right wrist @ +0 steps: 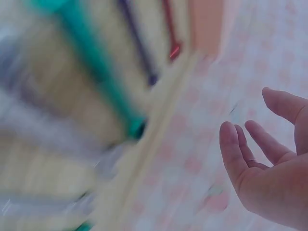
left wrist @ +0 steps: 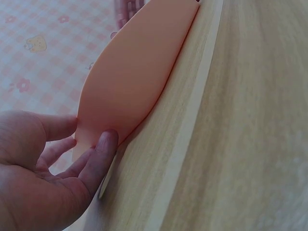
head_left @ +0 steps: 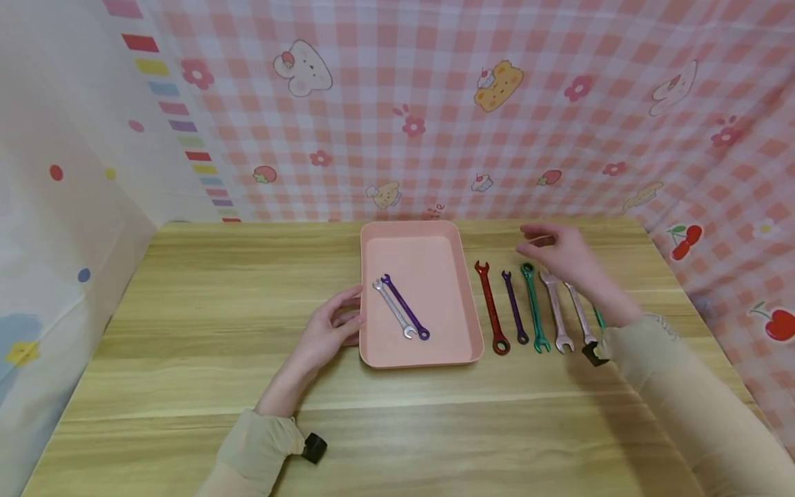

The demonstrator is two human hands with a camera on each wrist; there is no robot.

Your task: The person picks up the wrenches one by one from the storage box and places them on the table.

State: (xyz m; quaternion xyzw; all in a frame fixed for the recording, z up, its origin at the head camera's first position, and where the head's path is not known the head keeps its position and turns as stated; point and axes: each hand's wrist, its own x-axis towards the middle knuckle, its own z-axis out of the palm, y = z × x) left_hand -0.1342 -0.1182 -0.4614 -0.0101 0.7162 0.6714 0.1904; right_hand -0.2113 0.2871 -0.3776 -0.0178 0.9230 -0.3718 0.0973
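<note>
A pink tray lies mid-table with a silver wrench and a purple wrench inside. My left hand rests against the tray's left rim, fingers relaxed and holding nothing. To the right of the tray lie a red wrench, a small purple wrench, a green wrench and two silver wrenches. My right hand hovers open above the far ends of these, empty. In the blurred right wrist view the green wrench and my right hand's fingers show.
The wooden table is enclosed by pink checked cloth walls. Another green tool lies partly hidden under my right forearm. A black wrist mount sits on my left sleeve.
</note>
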